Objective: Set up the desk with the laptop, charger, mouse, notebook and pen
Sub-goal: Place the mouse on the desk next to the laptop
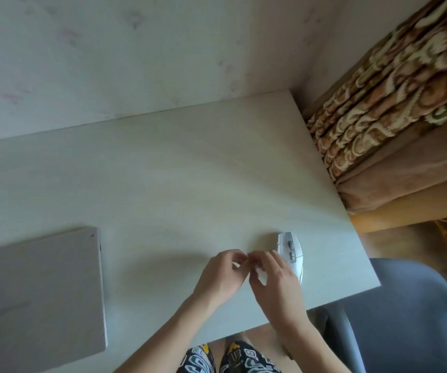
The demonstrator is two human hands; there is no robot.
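A closed silver laptop (36, 292) lies flat on the pale desk (176, 170) at the lower left. A white mouse (291, 251) rests near the desk's right front corner. My left hand (222, 275) and my right hand (273, 281) hover together just left of the mouse, fingertips meeting. Whether something small is pinched between them, I cannot tell. The right hand's back covers part of the mouse's left side. No charger, notebook or pen is in view.
A wall rises behind the desk. Patterned brown curtains (394, 103) hang past the right edge. A grey chair (405, 319) stands at the lower right, beside the desk's front corner. My patterned shorts (230, 356) show below the front edge.
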